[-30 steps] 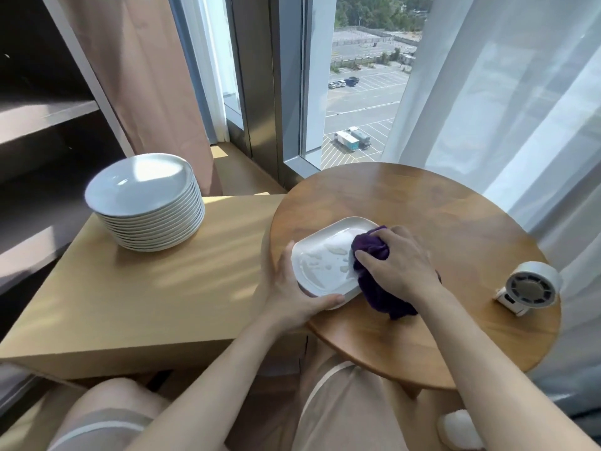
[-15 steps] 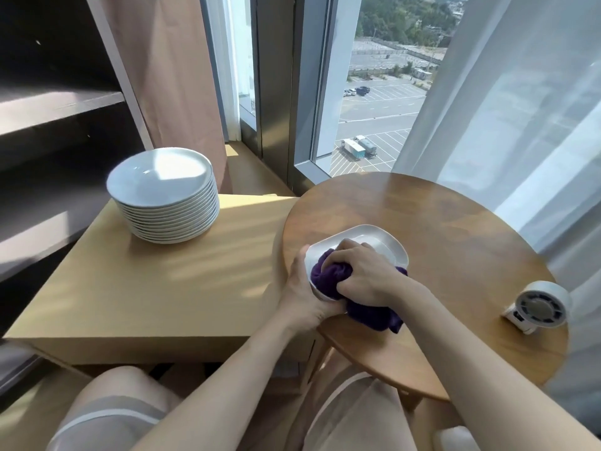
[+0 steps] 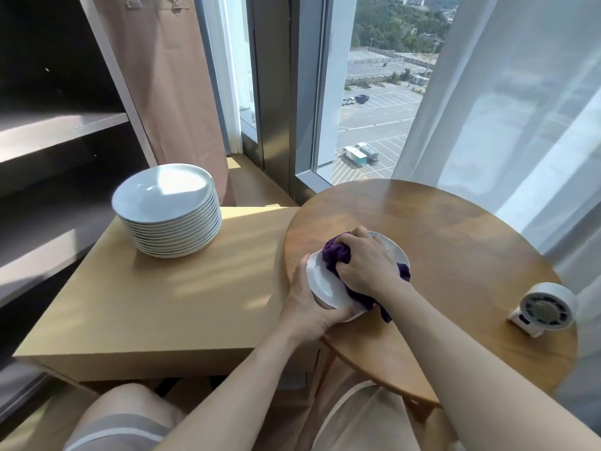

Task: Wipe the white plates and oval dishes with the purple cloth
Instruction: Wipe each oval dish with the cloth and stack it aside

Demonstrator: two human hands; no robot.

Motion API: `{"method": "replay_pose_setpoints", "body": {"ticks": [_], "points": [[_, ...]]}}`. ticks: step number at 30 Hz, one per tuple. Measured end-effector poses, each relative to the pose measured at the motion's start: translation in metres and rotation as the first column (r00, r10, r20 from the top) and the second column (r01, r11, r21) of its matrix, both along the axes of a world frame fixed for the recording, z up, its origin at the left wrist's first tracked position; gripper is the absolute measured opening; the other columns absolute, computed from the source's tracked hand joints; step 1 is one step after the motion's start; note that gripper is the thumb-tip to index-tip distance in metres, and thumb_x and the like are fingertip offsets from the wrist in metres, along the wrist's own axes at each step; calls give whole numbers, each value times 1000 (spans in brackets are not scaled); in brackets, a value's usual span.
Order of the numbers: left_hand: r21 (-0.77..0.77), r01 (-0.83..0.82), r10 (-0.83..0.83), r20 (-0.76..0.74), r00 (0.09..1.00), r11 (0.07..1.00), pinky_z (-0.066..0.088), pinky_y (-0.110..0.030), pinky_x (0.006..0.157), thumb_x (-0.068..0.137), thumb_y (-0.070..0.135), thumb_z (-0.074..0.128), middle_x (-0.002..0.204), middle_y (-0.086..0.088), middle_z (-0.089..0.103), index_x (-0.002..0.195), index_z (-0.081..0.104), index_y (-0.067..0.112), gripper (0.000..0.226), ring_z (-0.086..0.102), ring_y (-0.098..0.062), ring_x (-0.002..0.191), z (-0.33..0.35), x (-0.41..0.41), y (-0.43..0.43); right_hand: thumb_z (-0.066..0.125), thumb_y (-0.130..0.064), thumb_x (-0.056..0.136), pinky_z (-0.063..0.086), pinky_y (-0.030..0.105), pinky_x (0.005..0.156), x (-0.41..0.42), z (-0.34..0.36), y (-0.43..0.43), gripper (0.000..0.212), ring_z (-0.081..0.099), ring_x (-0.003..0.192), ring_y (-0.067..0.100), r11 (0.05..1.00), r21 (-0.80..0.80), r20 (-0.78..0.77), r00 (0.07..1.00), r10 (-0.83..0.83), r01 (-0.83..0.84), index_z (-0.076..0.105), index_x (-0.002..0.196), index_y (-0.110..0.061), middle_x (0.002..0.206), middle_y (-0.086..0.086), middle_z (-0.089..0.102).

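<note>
A white oval dish [image 3: 325, 281] lies on the left part of the round wooden table [image 3: 455, 262]. My left hand [image 3: 309, 304] grips the dish's near left rim. My right hand [image 3: 364, 262] clutches the bunched purple cloth [image 3: 336, 252] and presses it onto the middle of the dish, hiding much of its surface. A tail of the cloth hangs off the dish's near edge by my right wrist. A stack of several round white plates [image 3: 169, 209] stands on the light wooden side table [image 3: 162, 297] to the left.
A small white desk fan [image 3: 543, 309] sits at the round table's right edge. Dark shelves [image 3: 48, 131] rise on the left. A window and sheer white curtain [image 3: 504, 109] stand behind the tables. My knees show below.
My right hand has swept the cloth from the dish's right side leftward over its middle. My left hand kept its hold on the rim. The camera view has tilted up.
</note>
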State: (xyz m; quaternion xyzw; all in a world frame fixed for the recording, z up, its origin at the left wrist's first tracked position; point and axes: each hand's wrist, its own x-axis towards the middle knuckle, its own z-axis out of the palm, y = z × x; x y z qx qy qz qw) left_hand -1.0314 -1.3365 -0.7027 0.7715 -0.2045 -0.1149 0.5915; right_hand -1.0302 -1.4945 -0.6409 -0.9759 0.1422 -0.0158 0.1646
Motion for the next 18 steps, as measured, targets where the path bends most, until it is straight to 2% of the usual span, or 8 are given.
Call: {"method": "replay_pose_setpoints", "body": {"ticks": [2,4,6,10,15,18], "points": [[39,-5,5,7,1000,999,40,-4,95,46,68,93,137,25,45,128,17,69,112,46,10,124,-1,1,2,54,-32,88,39,45,91,1,1,-14,33,45,118,31,995,-66,5,997,-77,77,60,121,-35,126,-4,48],[91,-2,1,14,1000,996,38,-11,100,53,60,94,140,19,42,129,10,70,114,44,2,128,-4,2,3,56,-35,90,38,48,93,1,2,-28,34,43,118,32,984,-109,4,990,-142,142,59,123,-34,130,-3,49],[127,-13,10,18,1000,992,35,-6,96,53,59,93,140,20,42,126,6,75,114,44,2,127,-7,3,3,56,-37,91,38,50,95,1,4,-36,35,44,117,33,975,-153,-13,986,-167,163,59,126,-33,130,-1,48],[143,-45,40,32,999,989,34,5,85,51,60,93,135,25,43,126,11,74,111,42,13,123,-9,1,1,57,-36,90,38,52,94,-3,7,-40,40,44,117,32,970,-192,-56,985,-161,147,58,130,-35,127,-1,49],[123,-44,40,34,999,991,30,6,87,50,58,93,134,33,38,121,15,77,108,35,23,122,-10,0,0,53,-29,82,31,42,83,-21,14,-50,42,34,100,23,980,-128,-143,975,-168,150,57,122,-41,101,-12,38],[113,-40,36,35,999,993,30,6,87,50,55,93,135,31,38,119,14,78,107,35,23,122,-11,1,-1,55,-29,80,30,41,85,-29,19,-47,42,33,102,21,987,-115,-194,972,-133,112,57,121,-41,102,-14,37]]}}
